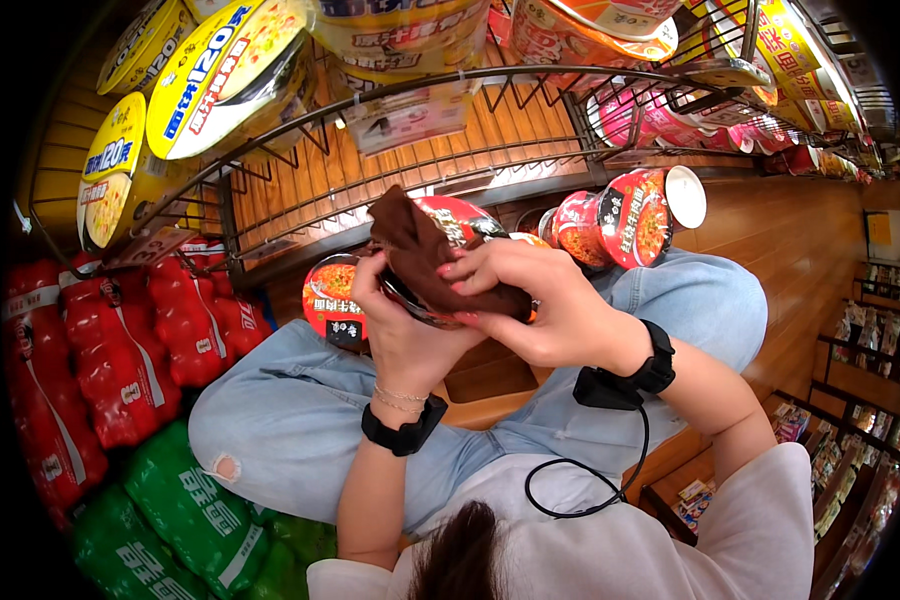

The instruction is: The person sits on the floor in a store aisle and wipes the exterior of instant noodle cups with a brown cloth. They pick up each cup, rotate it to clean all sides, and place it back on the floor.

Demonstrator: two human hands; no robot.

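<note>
In the middle of the head view, my left hand grips an instant noodle cup from its left side, and the cup is mostly hidden. Over it lies a dark brown cloth, pressed and pinched by the fingers of my right hand. A red instant noodle cup is left of my left hand, its printed lid facing up. Beyond my right wrist, another red noodle cup rests on its side near my knee, beside more red cups. Behind the cloth shows part of a further red package.
A wire shelf rack with yellow noodle cups curves across the top. Shrink-wrapped red bottle packs and green packs stand at left. A black cable loops by my right wrist. Wooden floor extends right towards low shelves.
</note>
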